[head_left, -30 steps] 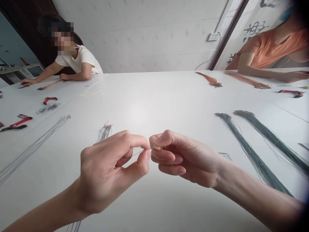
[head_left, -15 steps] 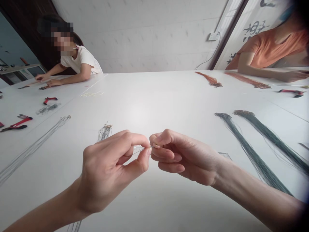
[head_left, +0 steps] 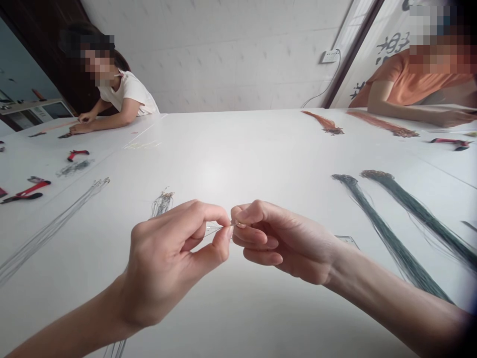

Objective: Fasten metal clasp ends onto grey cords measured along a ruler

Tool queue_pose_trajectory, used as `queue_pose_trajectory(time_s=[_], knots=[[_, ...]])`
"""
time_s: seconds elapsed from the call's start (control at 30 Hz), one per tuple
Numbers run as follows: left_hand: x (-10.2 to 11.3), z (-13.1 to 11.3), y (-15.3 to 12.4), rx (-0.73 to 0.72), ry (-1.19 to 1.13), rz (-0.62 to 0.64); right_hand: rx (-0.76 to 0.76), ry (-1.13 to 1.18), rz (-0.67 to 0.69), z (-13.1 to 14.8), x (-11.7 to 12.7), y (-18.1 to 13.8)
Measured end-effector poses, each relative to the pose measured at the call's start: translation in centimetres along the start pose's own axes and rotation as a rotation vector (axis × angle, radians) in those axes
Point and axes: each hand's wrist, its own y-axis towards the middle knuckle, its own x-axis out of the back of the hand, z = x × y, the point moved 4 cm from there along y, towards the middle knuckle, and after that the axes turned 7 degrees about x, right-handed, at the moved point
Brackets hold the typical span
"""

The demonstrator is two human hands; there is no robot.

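Above the white table, my left hand (head_left: pixel 167 258) pinches a thin grey cord (head_left: pixel 212 233) between thumb and index finger. Tip to tip with it, my right hand (head_left: pixel 286 238) is closed on a small shiny piece (head_left: pixel 239 224) at the cord's end, its other fingers curled below. The fingertips largely hide that piece, so its kind is unclear. Just beyond my left knuckles lies a small bundle of grey cords with coppery ends (head_left: pixel 164 201). More grey strands (head_left: pixel 118 348) show under my left forearm.
Dark green cord bundles (head_left: pixel 387 223) lie at right, orange-brown bundles (head_left: pixel 324 122) farther back. Long grey cords (head_left: pixel 55 226) and red-handled pliers (head_left: pixel 32 191) are at left. Two people sit across the white table (head_left: pixel 231 149), one in white (head_left: pixel 132 94), one in orange (head_left: pixel 398 79).
My hands hold nearly the same pinch, with only a slight shift at the fingertips. The hand of the person in white has moved inward, to the right.
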Motion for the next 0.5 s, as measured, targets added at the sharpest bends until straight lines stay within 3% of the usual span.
queue_pose_trajectory(time_s=[0.17, 0.5], knots=[[-0.2, 0.3, 0.0, 0.04, -0.004, 0.024, 0.042, -0.048, -0.025, 0.0, 0.2, 0.1], [-1.3, 1.8, 0.7, 0.138, -0.048, 0.032, 0.255, -0.361, -0.083, 0.7, 1.6, 1.0]])
